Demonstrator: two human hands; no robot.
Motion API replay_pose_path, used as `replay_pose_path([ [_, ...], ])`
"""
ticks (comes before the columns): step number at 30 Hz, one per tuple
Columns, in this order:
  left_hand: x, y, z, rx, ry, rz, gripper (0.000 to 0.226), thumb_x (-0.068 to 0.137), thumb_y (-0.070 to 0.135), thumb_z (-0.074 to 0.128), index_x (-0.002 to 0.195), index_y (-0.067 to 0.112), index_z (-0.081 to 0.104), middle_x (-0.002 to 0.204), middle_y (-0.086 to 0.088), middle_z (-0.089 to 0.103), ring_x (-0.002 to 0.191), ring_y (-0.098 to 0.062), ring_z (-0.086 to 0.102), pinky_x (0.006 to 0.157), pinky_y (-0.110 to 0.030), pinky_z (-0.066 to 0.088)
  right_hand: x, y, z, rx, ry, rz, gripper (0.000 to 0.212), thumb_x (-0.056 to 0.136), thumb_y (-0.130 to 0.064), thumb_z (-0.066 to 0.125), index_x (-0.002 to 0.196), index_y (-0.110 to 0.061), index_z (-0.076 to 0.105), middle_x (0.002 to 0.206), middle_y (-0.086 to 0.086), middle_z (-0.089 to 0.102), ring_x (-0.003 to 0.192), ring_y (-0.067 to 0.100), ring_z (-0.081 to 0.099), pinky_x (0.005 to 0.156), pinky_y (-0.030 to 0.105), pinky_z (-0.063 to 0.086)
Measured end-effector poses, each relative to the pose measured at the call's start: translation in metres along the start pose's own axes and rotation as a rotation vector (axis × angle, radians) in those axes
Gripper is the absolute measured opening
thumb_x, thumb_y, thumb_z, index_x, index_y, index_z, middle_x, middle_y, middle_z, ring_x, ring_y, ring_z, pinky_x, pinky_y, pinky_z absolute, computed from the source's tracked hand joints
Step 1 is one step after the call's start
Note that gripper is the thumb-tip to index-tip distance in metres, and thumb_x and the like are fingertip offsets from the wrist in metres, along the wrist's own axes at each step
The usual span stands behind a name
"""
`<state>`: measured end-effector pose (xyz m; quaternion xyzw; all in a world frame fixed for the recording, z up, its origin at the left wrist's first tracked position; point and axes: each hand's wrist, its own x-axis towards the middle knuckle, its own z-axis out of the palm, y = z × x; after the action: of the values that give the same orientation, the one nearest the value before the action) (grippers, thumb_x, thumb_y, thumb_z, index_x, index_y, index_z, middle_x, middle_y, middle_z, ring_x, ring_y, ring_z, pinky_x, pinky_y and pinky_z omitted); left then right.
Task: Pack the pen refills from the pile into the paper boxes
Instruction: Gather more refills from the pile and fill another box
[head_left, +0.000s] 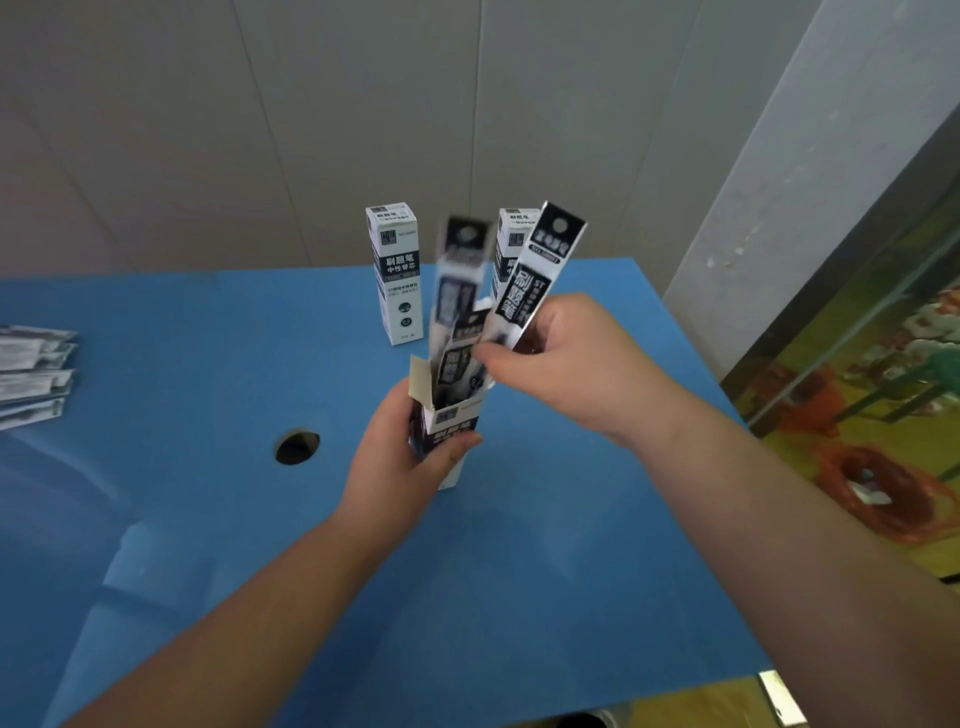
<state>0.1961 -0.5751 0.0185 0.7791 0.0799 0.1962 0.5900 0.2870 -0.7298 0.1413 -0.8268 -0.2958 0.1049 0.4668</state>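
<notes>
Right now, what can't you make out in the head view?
- Open box: contents and count hidden by its walls and the left hand.
- Packet over the box: motion-blurred, print unreadable.
- Rear box: mostly hidden behind the packet in the right hand.
- Pile: cut off by the left edge; count unknown.
- Hole in the table: dark inside.

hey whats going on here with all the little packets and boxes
A person is packing pen refill packets into paper boxes on a blue table. The left hand grips an open box with packets already sticking out of its top. The right hand pinches another refill packet just above it. Two closed boxes stand upright behind, and the remaining pile lies at the table's left edge.
</notes>
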Motion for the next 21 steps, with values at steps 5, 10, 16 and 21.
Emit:
replay_pose_path([
  [5,-0.001,0.002,-0.004,-0.037,0.020,-0.013,0.056,0.077,0.033,0.080,0.104,0.073,0.053,0.108,0.023,0.071,0.101,-0.001,0.069,0.086,-0.033,0.056,0.002,-0.005,-0.004,-0.006,-0.025,-0.050,0.018,0.083,-0.030,0.080,0.100,-0.028,0.075,0.089,0.001,0.076,0.080,0.023,0.068,0.077,0.039,0.058],
  [10,-0.001,0.002,-0.004,-0.050,0.038,-0.044,0.054,0.073,0.034,0.082,0.100,0.072,0.055,0.103,0.020,0.072,0.099,-0.006,0.070,0.089,-0.042,0.059,0.004,-0.003,0.000,-0.080,0.042,-0.108,0.012,0.084,-0.035,0.079,0.079,-0.025,0.072,0.071,0.007,0.065,0.056,0.011,0.049,0.055,0.025,0.043],
  [16,0.003,0.005,0.003,-0.084,0.037,-0.084,0.054,0.068,0.032,0.084,0.100,0.065,0.056,0.100,0.021,0.073,0.095,-0.002,0.071,0.082,-0.031,0.059,0.005,0.005,0.002,-0.103,0.011,-0.218,0.031,0.076,-0.036,0.084,0.102,-0.038,0.068,0.101,-0.014,0.056,0.075,0.011,0.057,0.067,0.011,0.040],
  [21,0.015,0.012,0.020,-0.122,0.017,-0.088,0.052,0.070,0.025,0.086,0.113,0.035,0.058,0.102,0.015,0.074,0.098,-0.010,0.072,0.089,-0.038,0.060,0.008,0.032,-0.011,-0.023,0.001,-0.107,0.089,0.055,-0.060,0.084,0.132,-0.047,0.042,0.119,-0.021,0.051,0.082,0.005,0.057,0.071,0.017,0.043],
])
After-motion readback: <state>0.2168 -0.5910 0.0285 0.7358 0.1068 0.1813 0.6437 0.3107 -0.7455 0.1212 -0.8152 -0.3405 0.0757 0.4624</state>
